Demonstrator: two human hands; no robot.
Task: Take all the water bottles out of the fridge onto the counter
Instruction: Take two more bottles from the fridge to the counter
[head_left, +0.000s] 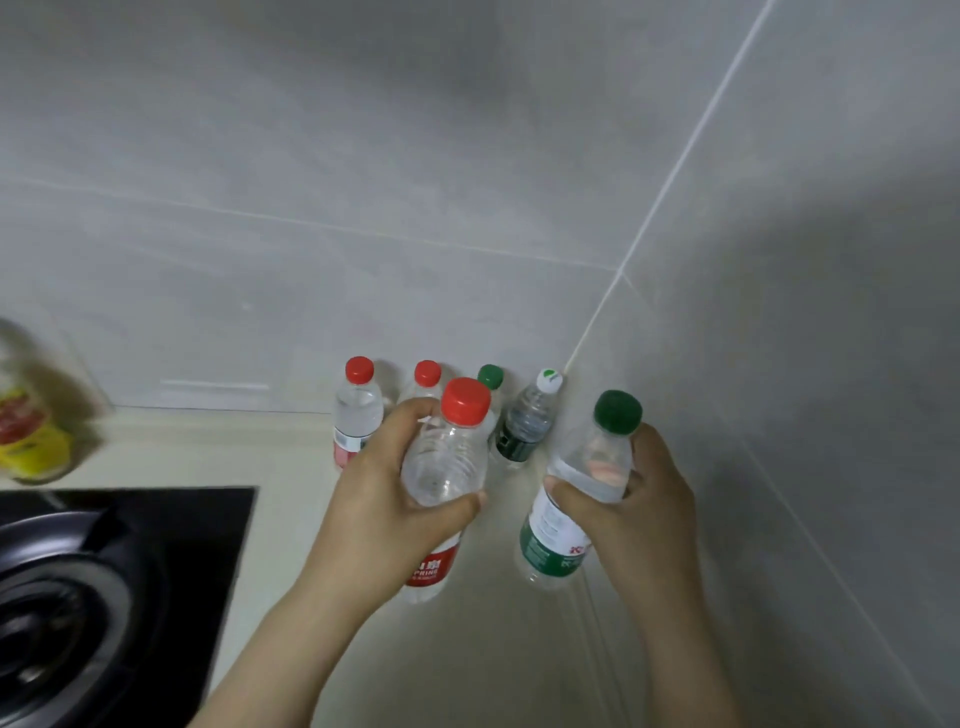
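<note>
My left hand (379, 499) grips a clear water bottle with a red cap and red label (447, 467), held upright over the cream counter (467, 649). My right hand (634, 509) grips a bottle with a green cap and green label (576, 499), tilted slightly and close to the right wall. Behind them, several more bottles stand in the corner against the back wall: a red-capped one (357, 410), a second red-capped one (427, 375) partly hidden by my left hand, a green-capped one (490, 376), and a white-capped one with a dark label (527, 421).
A black gas hob (119, 587) with a burner fills the lower left. A blurred yellow-and-red oil bottle (28, 415) stands at the far left by the wall. Grey tiled walls meet in a corner (597, 317) just behind the bottles.
</note>
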